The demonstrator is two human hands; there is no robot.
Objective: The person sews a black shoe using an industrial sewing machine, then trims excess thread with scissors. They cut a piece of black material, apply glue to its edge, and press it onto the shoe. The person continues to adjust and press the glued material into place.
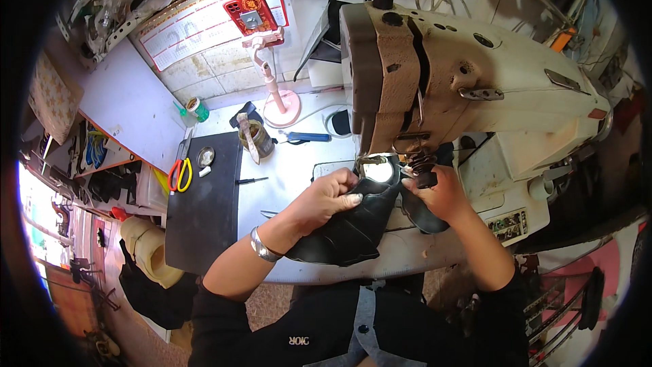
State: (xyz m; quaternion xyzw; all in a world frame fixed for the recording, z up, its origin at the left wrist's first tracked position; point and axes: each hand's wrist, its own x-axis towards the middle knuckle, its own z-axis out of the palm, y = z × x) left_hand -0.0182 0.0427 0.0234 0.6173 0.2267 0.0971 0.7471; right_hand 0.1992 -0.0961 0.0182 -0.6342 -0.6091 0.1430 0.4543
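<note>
Beneath the head of the industrial sewing machine (448, 75), a black leather boot upper (343, 231), judging by its shape, is lying bunched over the front of the white worktable (288, 189). My left hand (319, 200) is grasping its edge, thumb pressing on top and fingers curling in, probably because the folded leather is needing a firm hold close to the needle area. My right hand (441, 194) is coming in from the other side, the dark presser fittings (422, 163) partly hiding its fingers; it seems to be steadying the work, but I cannot tell whether it is pinching or merely touching. Off to my left, red-and-yellow scissors (180, 175) are resting on a dark mat (204, 231) and a brush (248, 137) is leaning in an open jar (261, 144), likely so that they are staying reachable without crowding the leather. Farther back, a pink stand (280, 110) is holding up a red-cased phone (252, 15), its back facing me, perhaps so that its lens is pointing toward the work.
</note>
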